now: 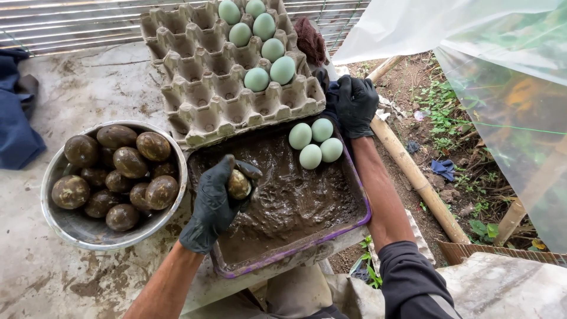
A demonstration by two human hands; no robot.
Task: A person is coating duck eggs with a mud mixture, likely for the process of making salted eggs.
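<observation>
item: left hand [215,204] curled round mud-slick egg [238,184] over mud tray [361,201], right hand [356,105] gripping tray's far corner (fingers bent) — risk: egg slips w/ slick glove, cracks.

Soft even daylight, sharp focus, slight bending at edges.

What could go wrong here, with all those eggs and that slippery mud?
The left hand grips a mud-coated egg in a slick glove; it might slip and crack. The tray of mud juts past the slab's edge, so a push could tip it. The right hand sits by the carton, whose near edge overlaps the tray; a knock could roll the clean eggs.
</observation>
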